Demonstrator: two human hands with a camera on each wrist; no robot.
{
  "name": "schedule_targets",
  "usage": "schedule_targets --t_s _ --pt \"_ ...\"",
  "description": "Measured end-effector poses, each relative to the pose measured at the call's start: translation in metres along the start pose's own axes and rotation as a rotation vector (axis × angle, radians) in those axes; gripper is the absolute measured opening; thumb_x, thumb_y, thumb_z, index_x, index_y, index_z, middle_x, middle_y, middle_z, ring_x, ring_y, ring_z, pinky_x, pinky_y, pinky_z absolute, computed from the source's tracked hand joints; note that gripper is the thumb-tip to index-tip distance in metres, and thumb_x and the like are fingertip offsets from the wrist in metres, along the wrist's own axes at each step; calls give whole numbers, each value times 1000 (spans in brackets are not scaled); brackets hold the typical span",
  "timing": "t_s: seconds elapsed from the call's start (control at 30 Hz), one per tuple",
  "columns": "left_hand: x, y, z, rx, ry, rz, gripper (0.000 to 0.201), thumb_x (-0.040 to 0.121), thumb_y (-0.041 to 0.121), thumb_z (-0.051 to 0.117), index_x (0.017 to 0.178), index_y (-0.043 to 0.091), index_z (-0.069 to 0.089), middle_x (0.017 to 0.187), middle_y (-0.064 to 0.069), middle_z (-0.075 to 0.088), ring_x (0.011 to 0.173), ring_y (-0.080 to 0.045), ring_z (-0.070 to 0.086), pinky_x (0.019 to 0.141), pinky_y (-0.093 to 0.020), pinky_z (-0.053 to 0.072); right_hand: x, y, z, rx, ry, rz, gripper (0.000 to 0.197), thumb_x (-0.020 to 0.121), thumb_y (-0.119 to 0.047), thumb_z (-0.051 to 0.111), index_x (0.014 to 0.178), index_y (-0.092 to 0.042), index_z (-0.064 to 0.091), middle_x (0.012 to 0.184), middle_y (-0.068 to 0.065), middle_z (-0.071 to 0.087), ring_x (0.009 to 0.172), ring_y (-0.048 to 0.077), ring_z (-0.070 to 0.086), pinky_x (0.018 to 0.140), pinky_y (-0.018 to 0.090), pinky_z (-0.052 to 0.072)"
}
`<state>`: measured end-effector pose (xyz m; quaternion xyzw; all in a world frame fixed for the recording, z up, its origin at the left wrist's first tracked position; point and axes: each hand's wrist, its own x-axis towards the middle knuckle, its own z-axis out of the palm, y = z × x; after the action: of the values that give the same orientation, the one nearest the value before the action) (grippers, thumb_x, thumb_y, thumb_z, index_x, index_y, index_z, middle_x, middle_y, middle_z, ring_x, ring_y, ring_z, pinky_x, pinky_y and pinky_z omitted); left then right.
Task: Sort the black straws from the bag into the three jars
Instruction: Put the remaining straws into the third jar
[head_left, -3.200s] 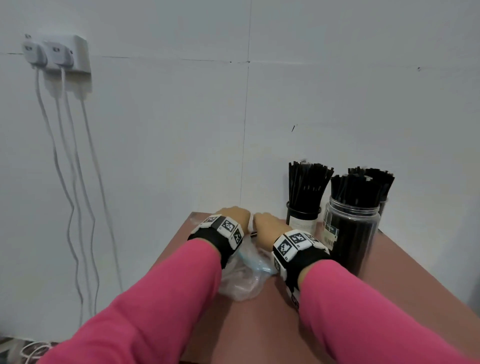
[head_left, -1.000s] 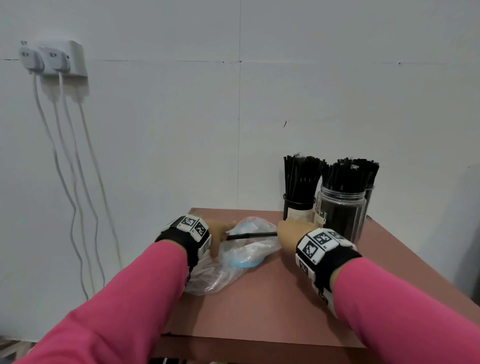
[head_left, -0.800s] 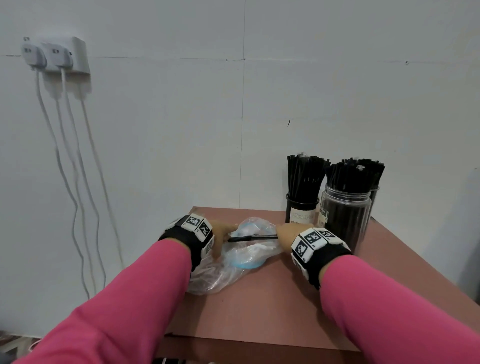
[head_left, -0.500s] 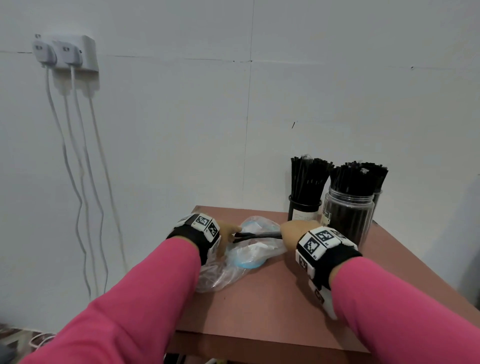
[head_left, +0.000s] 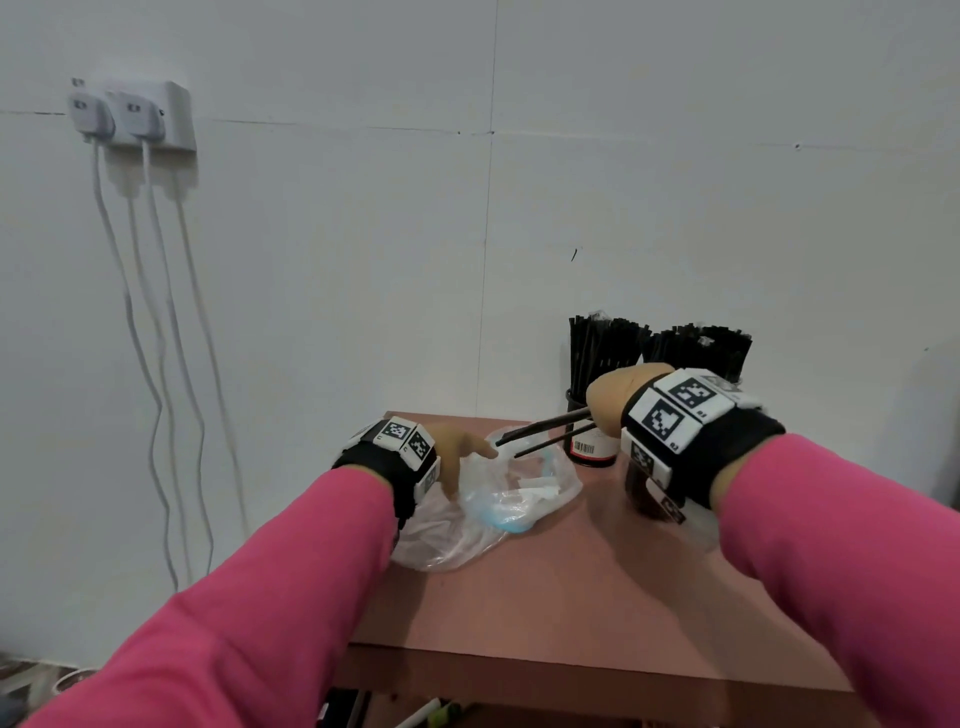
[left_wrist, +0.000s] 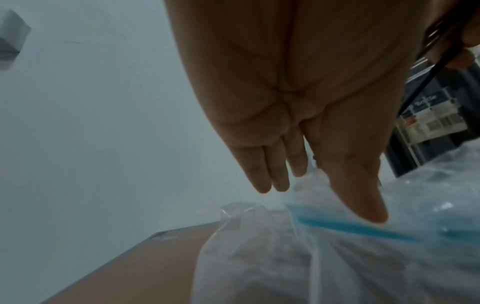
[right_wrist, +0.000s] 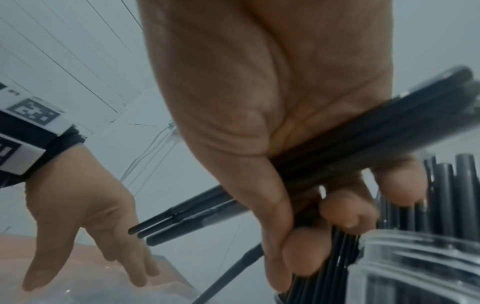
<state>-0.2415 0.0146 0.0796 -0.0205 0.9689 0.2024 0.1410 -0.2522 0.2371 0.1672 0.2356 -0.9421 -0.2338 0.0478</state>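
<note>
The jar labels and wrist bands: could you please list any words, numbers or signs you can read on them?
No text can be read.
Label on the left jar: a barcode and a red patch, print too small.
Label on the jar in the left wrist view: barcodes and blurred lines, unreadable.
Bands on the left wrist and right wrist: black-and-white square code markers; tiny characters beside them, illegible.

- A white wall socket sits at the upper left of the frame, two white plugs pushed in.
- White cables trail down the pale wall.
- A reddish-brown table fills the lower middle.
</note>
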Motion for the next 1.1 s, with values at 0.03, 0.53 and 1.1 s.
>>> schedule_targets --t_s 0.03,0.53,1.1 --pt "-4 3 -1 -4 12 2 84 74 -8 73 143 29 43 155 6 30 143 -16 27 114 -31 25 -3 2 -2 -5 -14 0 36 94 -17 49 59 -18 38 62 -5 39 53 9 37 76 30 48" --pt "-45 123 -19 122 374 327 35 89 20 67 119 4 60 115 -13 64 103 -28 58 75 -23 36 -30 -13 -30 -71 226 20 30 96 -17 45 66 -19 41 67 -6 41 65 14 40 97 37 29" --pt "-18 112 -14 -199 611 283 6 85 10 58 88 8 63 90 -10 70 85 -25 65 76 -34 53 -33 24 -20 -177 735 -57 80 86 -21 52 152 -35 9 161 9 6 148 31 -6 103 67 -26"
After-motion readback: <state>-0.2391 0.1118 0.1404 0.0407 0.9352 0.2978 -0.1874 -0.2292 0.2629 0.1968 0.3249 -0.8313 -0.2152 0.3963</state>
